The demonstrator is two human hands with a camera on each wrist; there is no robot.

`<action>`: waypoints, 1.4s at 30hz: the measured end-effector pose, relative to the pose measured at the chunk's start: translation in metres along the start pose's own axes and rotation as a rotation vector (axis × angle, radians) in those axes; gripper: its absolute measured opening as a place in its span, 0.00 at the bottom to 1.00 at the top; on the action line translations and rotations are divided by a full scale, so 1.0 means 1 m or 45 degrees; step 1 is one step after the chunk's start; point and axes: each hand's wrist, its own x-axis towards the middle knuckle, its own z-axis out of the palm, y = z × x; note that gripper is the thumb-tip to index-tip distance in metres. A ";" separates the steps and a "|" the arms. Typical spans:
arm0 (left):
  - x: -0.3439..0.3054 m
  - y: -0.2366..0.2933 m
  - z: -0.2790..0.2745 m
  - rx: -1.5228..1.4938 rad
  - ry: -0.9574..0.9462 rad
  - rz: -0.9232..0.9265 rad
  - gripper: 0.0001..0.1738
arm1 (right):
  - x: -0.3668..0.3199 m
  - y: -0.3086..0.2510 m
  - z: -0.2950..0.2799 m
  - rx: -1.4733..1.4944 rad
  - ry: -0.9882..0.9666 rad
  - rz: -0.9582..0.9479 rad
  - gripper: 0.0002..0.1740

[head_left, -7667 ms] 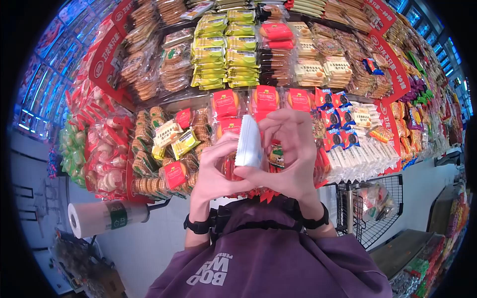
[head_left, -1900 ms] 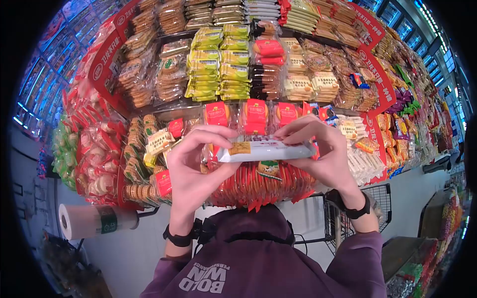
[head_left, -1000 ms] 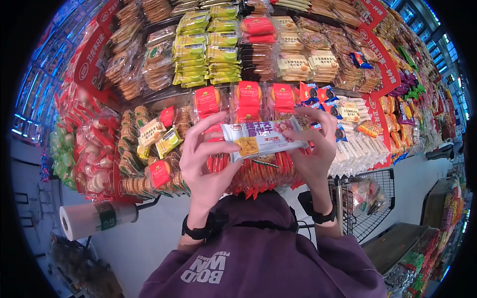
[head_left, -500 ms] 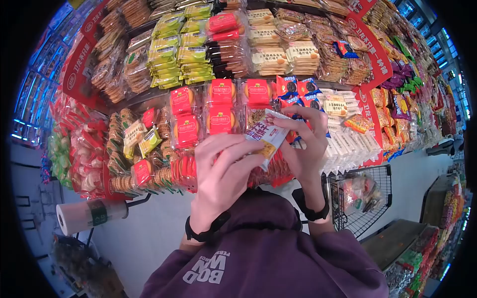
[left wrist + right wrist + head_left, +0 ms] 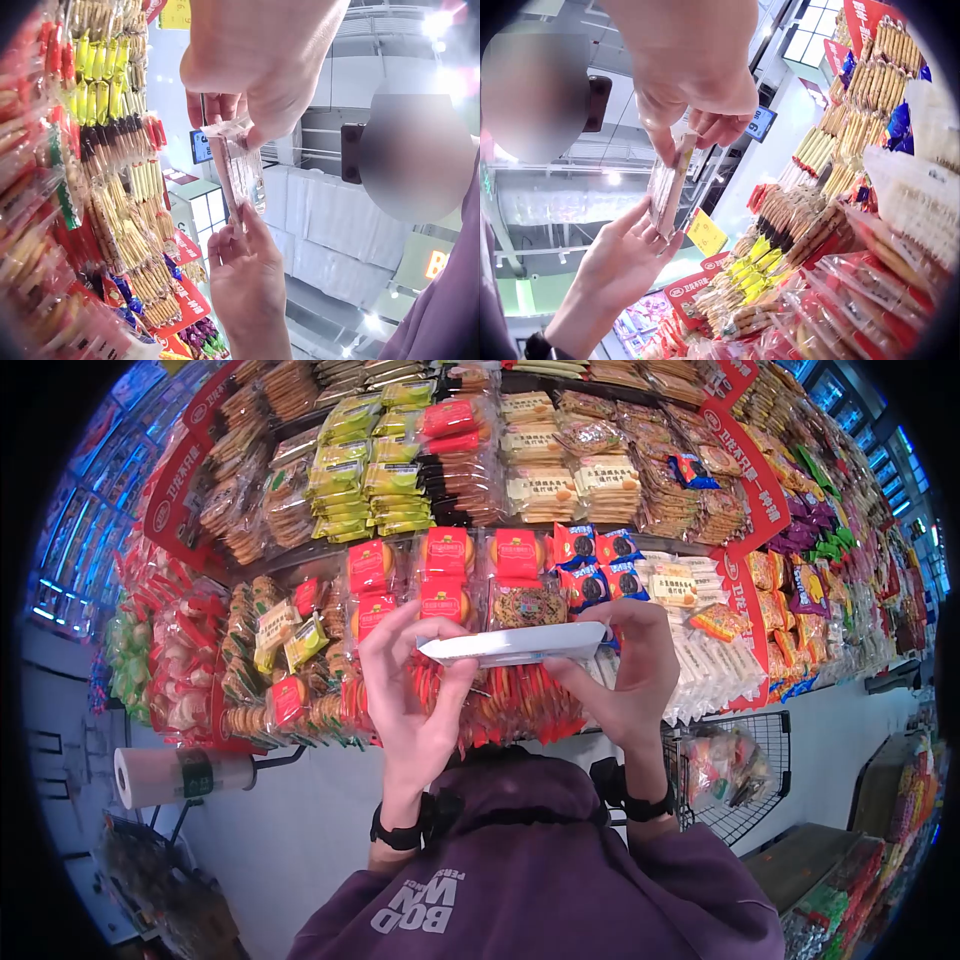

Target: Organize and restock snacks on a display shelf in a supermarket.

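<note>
A flat white packet (image 5: 515, 644) is held level between both hands, its narrow edge facing the head camera. The left hand (image 5: 410, 690) pinches one end between thumb and fingers; the right hand (image 5: 635, 680) grips the other end the same way. In the left wrist view the left hand (image 5: 259, 67) holds the upper end of the packet (image 5: 238, 169), with the right hand (image 5: 251, 296) at the lower end. The right wrist view shows the packet (image 5: 670, 184) between the right hand (image 5: 694, 67) above and the left hand (image 5: 611, 270) below.
Tiered shelves hold yellow packs (image 5: 340, 470), red-labelled biscuit packs (image 5: 446, 552) and blue cookie packs (image 5: 585, 588). A wire cart (image 5: 775, 760) with bagged goods stands at lower right. A bag roll (image 5: 165, 777) is at lower left, and a dark bench (image 5: 810, 860) at lower right.
Half a second ago the packet was slanted with its printed face showing; now it lies level, edge-on. The left hand has moved left and the hands are farther apart, both still gripping it.
</note>
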 end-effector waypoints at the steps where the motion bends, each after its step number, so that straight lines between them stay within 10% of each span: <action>1: 0.000 -0.001 -0.002 0.004 -0.027 0.013 0.37 | 0.000 0.000 0.002 0.045 0.017 0.043 0.30; 42: 0.016 -0.010 0.016 -0.343 -0.198 -0.148 0.47 | 0.003 0.017 -0.035 0.150 -0.177 0.214 0.38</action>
